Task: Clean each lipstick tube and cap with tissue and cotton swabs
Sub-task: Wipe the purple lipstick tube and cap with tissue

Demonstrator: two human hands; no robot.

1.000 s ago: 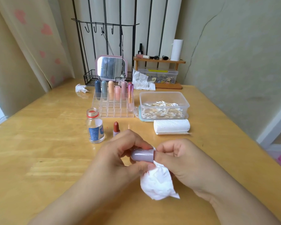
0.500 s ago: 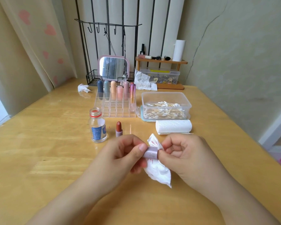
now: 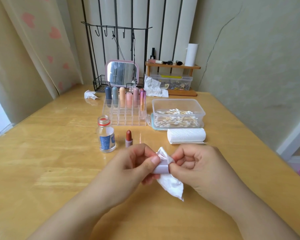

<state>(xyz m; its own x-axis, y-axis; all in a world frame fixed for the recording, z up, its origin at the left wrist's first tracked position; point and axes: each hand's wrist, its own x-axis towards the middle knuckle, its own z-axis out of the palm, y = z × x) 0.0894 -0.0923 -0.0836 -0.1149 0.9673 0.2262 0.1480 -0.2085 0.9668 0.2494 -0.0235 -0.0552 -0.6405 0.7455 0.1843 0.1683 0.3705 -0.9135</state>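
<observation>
Tabletop [image 3: 42,170] of pale wood fills the lower frame and carries everything. Above centre stands a clear organiser [image 3: 126,116] with six capped lipsticks [image 3: 126,97] in its back row, and right of it a tub of cotton swabs [image 3: 177,116] with a folded tissue pack [image 3: 186,135] in front. Left of centre stands an open glass bottle [image 3: 106,135], and beside it an uncapped lipstick tube [image 3: 128,138], upright, its red bullet exposed and soft, best taken by the base only. At centre, the left hand [image 3: 135,163] curls its thumb and fingers around a lilac cap [image 3: 161,168]. The right hand [image 3: 196,163] pinches a white tissue [image 3: 171,184] against the cap's open end. The cap looks light, rigid and smooth, so likely slippery; gripping its closed end and sides seems safest. The tissue is limp and tears easily, so it probably wants bunching at the fingertips.
</observation>
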